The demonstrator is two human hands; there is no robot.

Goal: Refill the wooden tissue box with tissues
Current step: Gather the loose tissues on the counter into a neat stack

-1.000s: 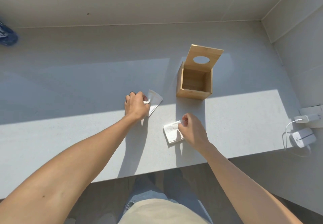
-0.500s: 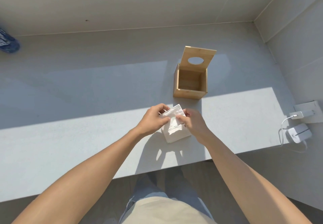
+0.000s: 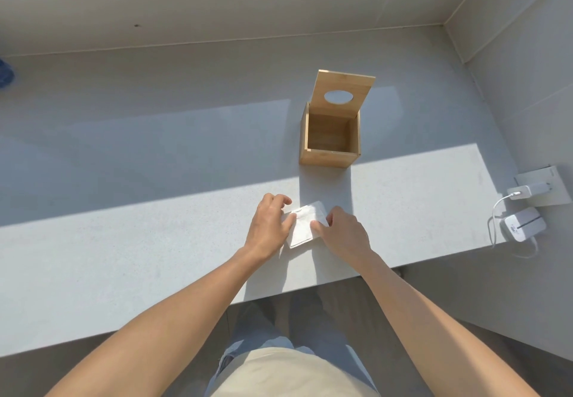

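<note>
The wooden tissue box (image 3: 329, 157) stands on the grey counter (image 3: 124, 241), its hinged lid (image 3: 342, 92) with an oval hole tipped up and back; the inside looks bare. Nearer to me, a small stack of white folded tissues (image 3: 305, 224) lies flat on the counter in the sunlit strip. My left hand (image 3: 269, 224) rests on the stack's left edge, thumb on the paper. My right hand (image 3: 344, 232) presses on its right edge with the fingertips. Both hands hold the stack against the counter.
A white wall socket with a charger plug (image 3: 527, 193) and a small white device (image 3: 524, 226) with a cable sit at the counter's right end. A blue object (image 3: 4, 74) shows at the far left edge. Walls close the back and right.
My left hand brought its tissue from the left over to the stack under my right hand. The raised tissues were then laid flat, and both hands now press on the stack.
</note>
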